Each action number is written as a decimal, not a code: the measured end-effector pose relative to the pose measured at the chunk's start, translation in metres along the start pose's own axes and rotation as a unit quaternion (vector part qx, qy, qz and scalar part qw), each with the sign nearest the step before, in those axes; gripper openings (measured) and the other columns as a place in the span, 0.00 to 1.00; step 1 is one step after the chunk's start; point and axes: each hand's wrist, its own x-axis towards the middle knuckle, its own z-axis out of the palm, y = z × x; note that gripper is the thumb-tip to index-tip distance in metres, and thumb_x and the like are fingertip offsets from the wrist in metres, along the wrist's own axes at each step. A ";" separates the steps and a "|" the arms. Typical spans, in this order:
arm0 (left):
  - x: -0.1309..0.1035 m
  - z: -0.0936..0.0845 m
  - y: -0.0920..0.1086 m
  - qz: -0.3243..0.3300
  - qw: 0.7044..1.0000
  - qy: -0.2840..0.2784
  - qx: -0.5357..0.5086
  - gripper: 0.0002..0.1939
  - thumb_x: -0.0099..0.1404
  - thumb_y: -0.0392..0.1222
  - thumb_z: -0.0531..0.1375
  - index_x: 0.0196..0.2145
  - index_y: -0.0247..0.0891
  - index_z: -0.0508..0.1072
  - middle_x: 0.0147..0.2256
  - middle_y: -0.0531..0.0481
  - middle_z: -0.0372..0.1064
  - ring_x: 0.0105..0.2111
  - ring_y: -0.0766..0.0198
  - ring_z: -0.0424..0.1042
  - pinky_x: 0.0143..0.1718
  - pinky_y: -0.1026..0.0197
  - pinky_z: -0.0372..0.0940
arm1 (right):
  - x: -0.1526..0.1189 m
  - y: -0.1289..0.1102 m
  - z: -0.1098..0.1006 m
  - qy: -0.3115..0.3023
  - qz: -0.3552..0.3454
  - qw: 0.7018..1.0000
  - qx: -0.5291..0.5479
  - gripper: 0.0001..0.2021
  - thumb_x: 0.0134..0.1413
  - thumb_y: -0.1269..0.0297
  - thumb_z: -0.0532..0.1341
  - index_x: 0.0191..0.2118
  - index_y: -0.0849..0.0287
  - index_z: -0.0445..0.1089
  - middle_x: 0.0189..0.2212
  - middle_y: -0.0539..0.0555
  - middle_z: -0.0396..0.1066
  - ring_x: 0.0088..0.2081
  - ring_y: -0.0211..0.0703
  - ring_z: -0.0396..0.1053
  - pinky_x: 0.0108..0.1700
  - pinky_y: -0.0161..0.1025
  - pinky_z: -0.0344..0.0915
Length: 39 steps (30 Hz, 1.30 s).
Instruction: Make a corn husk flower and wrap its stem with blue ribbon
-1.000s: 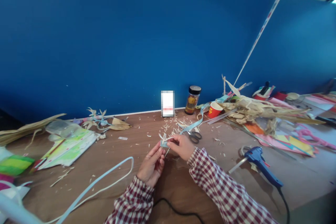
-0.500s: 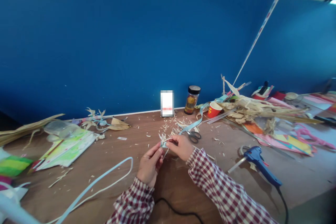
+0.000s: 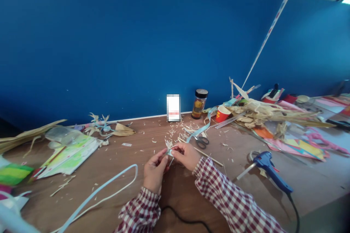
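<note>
Craft piece (image 3: 169, 151) above the counter (image 3: 115, 156)
Left hand (image 3: 154, 171) and right hand (image 3: 188, 156) both pinch it; scissors (image 3: 199, 141) lie farther right.

Above a tabletop (image 3: 117, 157), left hand (image 3: 154, 172) and right hand (image 3: 188, 156) side by side. Behind these 2, rightward, scissors (image 3: 201, 141); farther back, a jar (image 3: 199, 106) before a partition (image 3: 136, 43), paper cup (image 3: 222, 115) on its right. Glue gun (image 3: 269, 169) right; paper sheet (image 3: 78, 157) left.

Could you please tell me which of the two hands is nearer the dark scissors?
The right hand: the scissors lie just beyond it, whereas the left hand is on the opposite side of the light-blue piece both hold.
</note>
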 end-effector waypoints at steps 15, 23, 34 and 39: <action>-0.010 0.010 0.005 0.111 0.986 -0.044 0.117 0.27 0.49 0.44 0.64 0.46 0.32 0.66 0.19 0.56 0.66 0.19 0.70 0.65 0.23 0.68 0.62 | 0.003 -0.006 -0.013 0.012 0.017 0.992 0.122 0.11 0.48 0.60 0.59 0.37 0.59 0.64 0.24 0.49 0.68 0.25 0.35 0.65 0.27 0.32 0.61; -0.020 0.013 0.023 -0.018 0.996 -0.043 0.078 0.23 0.51 0.55 0.60 0.38 0.34 0.70 0.28 0.47 0.70 0.26 0.65 0.68 0.25 0.64 0.65 | -0.003 -0.012 -0.021 0.044 -0.037 0.996 0.064 0.10 0.51 0.60 0.56 0.28 0.61 0.67 0.24 0.50 0.67 0.26 0.35 0.64 0.31 0.33 0.60; -0.017 0.015 0.048 -0.113 0.987 -0.098 0.052 0.16 0.40 0.48 0.68 0.25 0.34 0.74 0.19 0.55 0.63 0.21 0.72 0.62 0.25 0.68 0.60 | -0.010 -0.019 -0.023 0.018 -0.048 0.997 0.058 0.10 0.50 0.60 0.57 0.33 0.61 0.68 0.27 0.51 0.69 0.26 0.35 0.63 0.30 0.33 0.61; -0.015 0.013 0.049 -0.108 0.986 -0.102 0.081 0.17 0.41 0.48 0.68 0.27 0.33 0.75 0.20 0.54 0.64 0.20 0.73 0.62 0.23 0.69 0.59 | -0.011 -0.022 -0.024 0.016 -0.052 0.997 0.050 0.10 0.49 0.60 0.58 0.33 0.61 0.69 0.26 0.51 0.69 0.26 0.34 0.63 0.29 0.32 0.61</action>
